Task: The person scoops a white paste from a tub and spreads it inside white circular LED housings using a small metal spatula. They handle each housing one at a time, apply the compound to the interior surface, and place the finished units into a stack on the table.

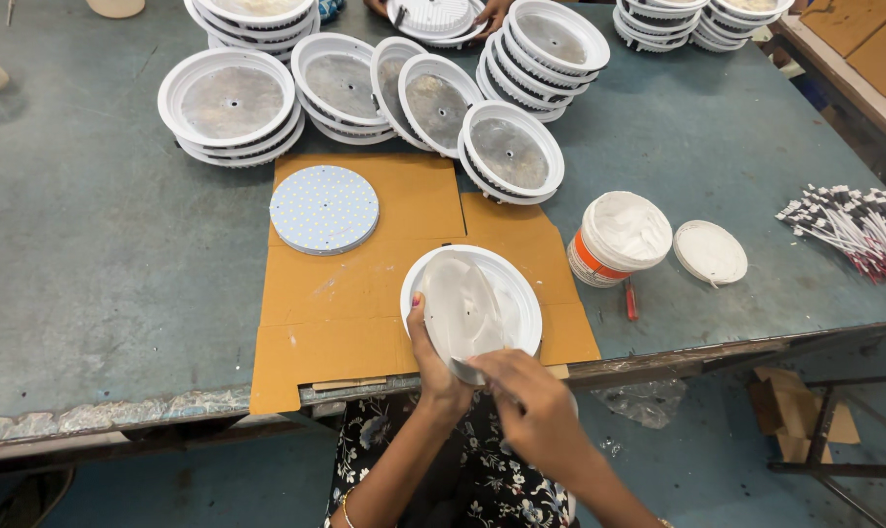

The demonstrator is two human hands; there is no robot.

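Left hand (433,362) grips the edge of the white housing (472,303), low centre of frame on the cardboard (365,293). Right hand (536,406) pinches a small blade (465,371), smearing white paste inside. I'd keep the layer thin and even, turning the housing as I go.

Cardboard sheet (365,303) on grey-green table (101,244)

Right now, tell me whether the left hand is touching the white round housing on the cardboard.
Touching. The head view shows the left hand gripping the white round housing at its near rim, thumb against the edge.
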